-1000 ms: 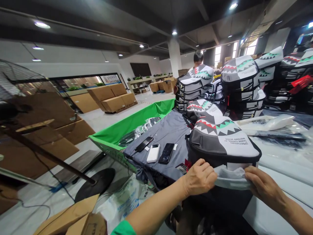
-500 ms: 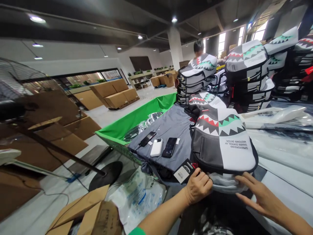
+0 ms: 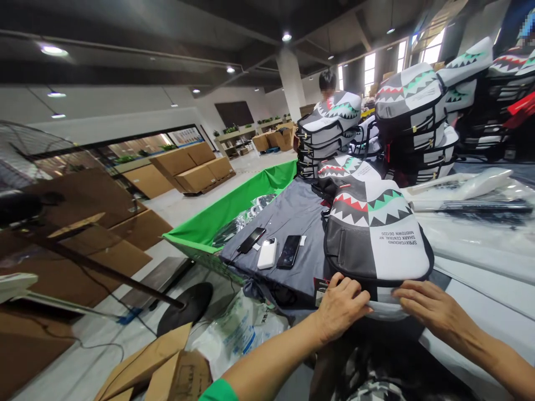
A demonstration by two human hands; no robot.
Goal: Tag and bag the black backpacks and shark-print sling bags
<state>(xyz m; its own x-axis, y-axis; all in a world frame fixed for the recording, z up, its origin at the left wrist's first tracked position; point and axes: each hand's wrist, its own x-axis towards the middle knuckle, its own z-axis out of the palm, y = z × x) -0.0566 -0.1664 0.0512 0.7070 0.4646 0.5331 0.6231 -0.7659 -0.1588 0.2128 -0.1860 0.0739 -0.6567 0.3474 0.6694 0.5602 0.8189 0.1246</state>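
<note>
Bright indoor light, round ceiling lamps, daylight through far windows, soft shadows, fisheye curve at edges

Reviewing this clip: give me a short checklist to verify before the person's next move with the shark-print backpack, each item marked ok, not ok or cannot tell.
1. The shark-print backpack lying printed face up: ok.
2. Left hand and right hand at the pale grey material under the backpack: ok.
3. Two phones and white power bank apart from the hands: ok.
4. Black hang tag attached to the backpack: cannot tell.
5. Backpack zip fully closed: cannot tell.
</note>
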